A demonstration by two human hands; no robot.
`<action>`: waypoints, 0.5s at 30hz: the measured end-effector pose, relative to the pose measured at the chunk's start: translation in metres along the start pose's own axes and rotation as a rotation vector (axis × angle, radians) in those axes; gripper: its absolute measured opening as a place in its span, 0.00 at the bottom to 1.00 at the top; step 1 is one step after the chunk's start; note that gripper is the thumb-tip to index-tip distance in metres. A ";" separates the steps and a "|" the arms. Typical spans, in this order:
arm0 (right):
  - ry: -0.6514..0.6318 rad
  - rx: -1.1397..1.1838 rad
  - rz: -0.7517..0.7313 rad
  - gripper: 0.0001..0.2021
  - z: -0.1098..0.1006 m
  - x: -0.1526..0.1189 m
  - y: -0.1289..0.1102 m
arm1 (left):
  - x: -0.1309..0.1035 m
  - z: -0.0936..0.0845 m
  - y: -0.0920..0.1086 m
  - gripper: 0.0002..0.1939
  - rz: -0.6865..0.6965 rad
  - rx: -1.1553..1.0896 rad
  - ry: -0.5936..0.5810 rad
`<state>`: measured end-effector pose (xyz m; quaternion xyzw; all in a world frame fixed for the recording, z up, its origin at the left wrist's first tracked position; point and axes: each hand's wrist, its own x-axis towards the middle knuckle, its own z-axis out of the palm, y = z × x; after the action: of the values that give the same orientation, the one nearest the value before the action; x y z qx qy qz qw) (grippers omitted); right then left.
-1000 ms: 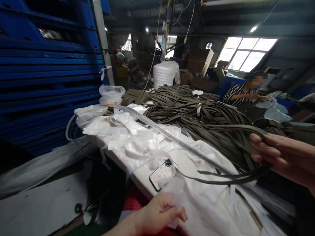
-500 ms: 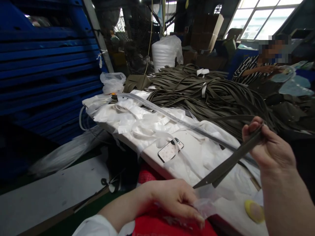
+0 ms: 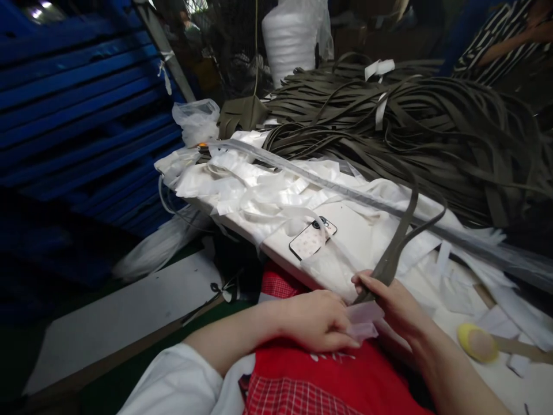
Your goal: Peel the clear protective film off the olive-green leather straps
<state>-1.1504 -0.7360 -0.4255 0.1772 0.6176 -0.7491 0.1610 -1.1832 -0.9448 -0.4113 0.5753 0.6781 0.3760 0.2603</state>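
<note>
My left hand (image 3: 317, 320) is closed low over the red apron (image 3: 328, 369), with a translucent strip of plastic film (image 3: 365, 317) sticking out of its fingers. Just right of it, my right hand (image 3: 397, 302) pinches a dark olive strap (image 3: 391, 256) near its lower end. That end reaches down between both hands; whether my left fingers also touch it is hidden. From my right hand the strap rises and loops back toward a large heap of similar straps (image 3: 345, 115) on the table. A phone in a light patterned case (image 3: 313, 237) lies beyond my hands.
Loose white strips (image 3: 276, 196) cover much of the white table (image 3: 276, 245). A long clear plastic-covered strip (image 3: 311, 176) crosses it. A yellow round object (image 3: 477, 343) lies at the right. Blue stacked pallets (image 3: 86, 115) stand left; a striped sleeve (image 3: 495, 43) shows at back right.
My right hand has come down and left, close to my left hand, bringing the strap with it; the strap now bends in a loop. The view has tipped downward.
</note>
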 end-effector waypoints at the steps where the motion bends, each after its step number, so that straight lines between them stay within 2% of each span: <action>1: -0.008 -0.020 -0.043 0.18 -0.005 0.000 -0.002 | -0.002 -0.001 -0.004 0.22 -0.017 -0.188 -0.005; 3: -0.053 -0.017 -0.045 0.21 -0.011 -0.003 -0.005 | -0.007 -0.004 -0.009 0.26 -0.083 -0.538 0.002; 5: -0.129 0.040 0.022 0.24 -0.012 -0.007 -0.006 | -0.011 -0.005 -0.013 0.29 -0.159 -0.713 0.054; 7: -0.227 0.055 0.084 0.21 -0.006 -0.010 -0.005 | -0.013 -0.005 -0.015 0.30 -0.192 -0.707 0.114; 10: -0.295 -0.106 0.083 0.20 0.002 -0.011 -0.003 | -0.018 -0.006 -0.015 0.27 -0.146 -0.544 0.159; 12: -0.190 -0.213 0.008 0.21 0.002 -0.010 -0.004 | -0.023 -0.012 -0.013 0.24 -0.121 -0.396 0.203; 15: 0.124 -0.237 -0.234 0.22 -0.009 -0.010 -0.010 | -0.035 -0.025 -0.009 0.21 -0.134 -0.223 0.272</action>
<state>-1.1453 -0.7249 -0.4132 0.1299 0.7266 -0.6725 0.0541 -1.2009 -0.9850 -0.4067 0.4403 0.6981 0.5050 0.2526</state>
